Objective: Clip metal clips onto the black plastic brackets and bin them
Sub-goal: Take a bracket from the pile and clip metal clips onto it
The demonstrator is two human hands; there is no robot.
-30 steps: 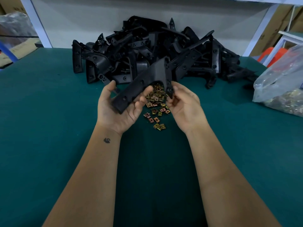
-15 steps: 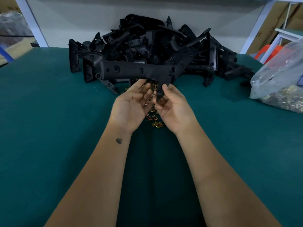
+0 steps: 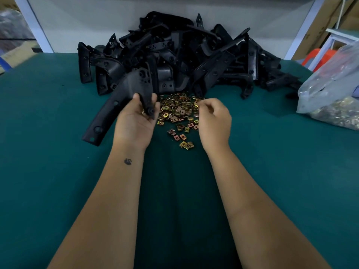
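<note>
My left hand [image 3: 136, 121] grips one black plastic bracket [image 3: 118, 101] by its short lower tab, and the long arm of the bracket slants down to the left over the green table. My right hand [image 3: 213, 121] hovers at the right edge of a scatter of small brass-coloured metal clips [image 3: 178, 113], fingers curled with thumb and forefinger pinched together. Whether a clip sits between those fingertips is too small to tell. A big heap of black brackets [image 3: 174, 55] lies behind the clips against the back wall.
The green table [image 3: 48, 171] stretches wide on both sides of my arms. A clear plastic bag of more metal clips [image 3: 334, 98] lies at the right edge. White shelf posts, cardboard boxes and an orange item stand beyond the table.
The bracket has swung from level in front of the heap to slanting down-left, now in my left hand alone. My right hand let go of it and moved right to the clips.
</note>
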